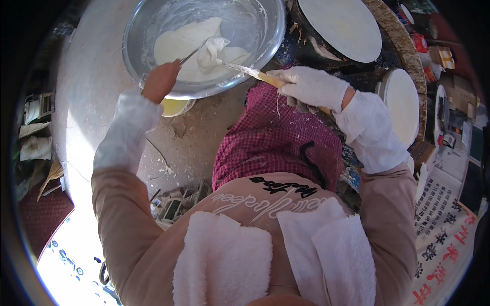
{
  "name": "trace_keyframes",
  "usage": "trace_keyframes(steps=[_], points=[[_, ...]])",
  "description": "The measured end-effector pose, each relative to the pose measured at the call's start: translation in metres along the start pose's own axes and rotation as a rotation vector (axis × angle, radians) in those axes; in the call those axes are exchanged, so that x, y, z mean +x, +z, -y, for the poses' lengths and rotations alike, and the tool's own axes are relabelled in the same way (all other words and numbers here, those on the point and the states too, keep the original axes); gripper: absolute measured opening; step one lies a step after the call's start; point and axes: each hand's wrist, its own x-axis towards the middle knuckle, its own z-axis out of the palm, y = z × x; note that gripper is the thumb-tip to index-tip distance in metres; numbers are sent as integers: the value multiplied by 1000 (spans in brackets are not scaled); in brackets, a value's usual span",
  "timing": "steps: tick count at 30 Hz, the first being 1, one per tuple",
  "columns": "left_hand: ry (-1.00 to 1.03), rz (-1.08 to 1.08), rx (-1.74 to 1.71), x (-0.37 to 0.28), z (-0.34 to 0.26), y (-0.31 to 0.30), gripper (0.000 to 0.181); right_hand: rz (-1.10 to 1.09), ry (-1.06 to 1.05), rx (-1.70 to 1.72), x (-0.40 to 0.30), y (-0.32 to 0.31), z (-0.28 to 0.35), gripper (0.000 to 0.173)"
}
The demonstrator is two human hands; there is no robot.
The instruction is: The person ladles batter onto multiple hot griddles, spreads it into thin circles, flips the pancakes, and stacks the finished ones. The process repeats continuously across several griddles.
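Note:
A large metal basin (210, 88) in front of me holds a pool of sticky white dough (178, 44). My bare left hand (162, 80) grips a thin metal tool (194, 51) over the basin's near side. White cotton covers my right hand (312, 86), which is closed around the wooden handle (271, 79) of a flat spatula. The dough-smeared blade (239, 67) of this spatula reaches over the rim. Between the two tool tips hangs a soft lump of dough (210, 57). It hides the end of the left tool.
Right of the basin, a round white sheet (344, 28) covers a dark round griddle. Nearer me lies a round white stack (402, 107) beside a curved rough edge (421, 91). A container of yellow liquid (177, 108) stands partly under the basin. A banner (440, 244) bears writing.

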Motion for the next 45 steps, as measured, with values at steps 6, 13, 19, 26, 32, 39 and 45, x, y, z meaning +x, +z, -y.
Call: trace_keyframes(steps=[6,13,19,26,32,39,45], points=[[100,-118,-109,51,53,86,23,-7,2,143,18,-38,13,53],[-486,747,-1006,20,33,40,28,51,157,233,72,-29,-5,55],[-989,759,-1452,2,10,44,25,122,232,511,56,-18,3,56],[-1258,555,-2172,-21,-51,70,22,133,153,925,36,23,-6,47],[-1004,-84,-2105,-27,-160,81,21,174,25,1455,14,86,20,17],[-523,-902,-1702,14,-236,23,26,-96,-324,1310,-58,99,70,17],[-350,-732,-1759,-10,-217,-134,32,-575,-822,717,-71,76,74,62]])
